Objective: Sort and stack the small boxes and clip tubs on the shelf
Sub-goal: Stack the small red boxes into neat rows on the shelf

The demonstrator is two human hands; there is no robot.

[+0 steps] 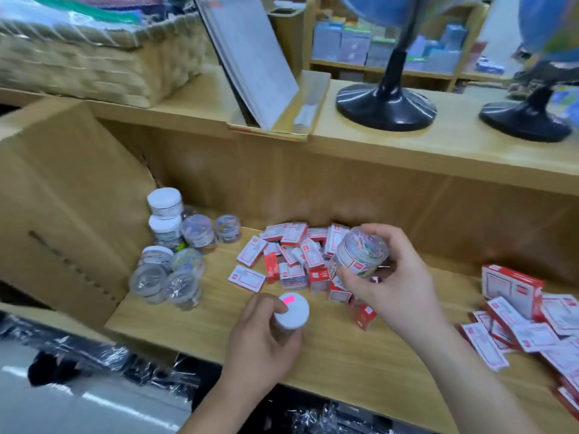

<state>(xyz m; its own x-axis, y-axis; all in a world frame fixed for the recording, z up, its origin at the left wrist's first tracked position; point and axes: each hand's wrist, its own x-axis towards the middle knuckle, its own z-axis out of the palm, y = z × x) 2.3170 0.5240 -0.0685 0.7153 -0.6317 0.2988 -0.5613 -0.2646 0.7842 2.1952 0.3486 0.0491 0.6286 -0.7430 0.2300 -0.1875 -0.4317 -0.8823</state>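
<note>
My left hand (261, 339) grips a small tub with a white lid (293, 310) that carries a pink sticker, held low over the wooden shelf (344, 355). A clear tub of coloured clips (362, 255) sits tilted in the grip of my right hand (398, 277), just above a loose heap of small red-and-white boxes (291, 255). At the shelf's left stands a cluster of several clip tubs (174, 245), some stacked with white lids. Another pile of red-and-white boxes (526, 314) lies at the right.
A large cardboard box (62, 198) stands against the shelf's left end. On the upper shelf are a woven basket (94, 64), an open box of paper sheets (260, 73) and two black globe stands (387, 104). Plastic-wrapped dark goods lie below the shelf.
</note>
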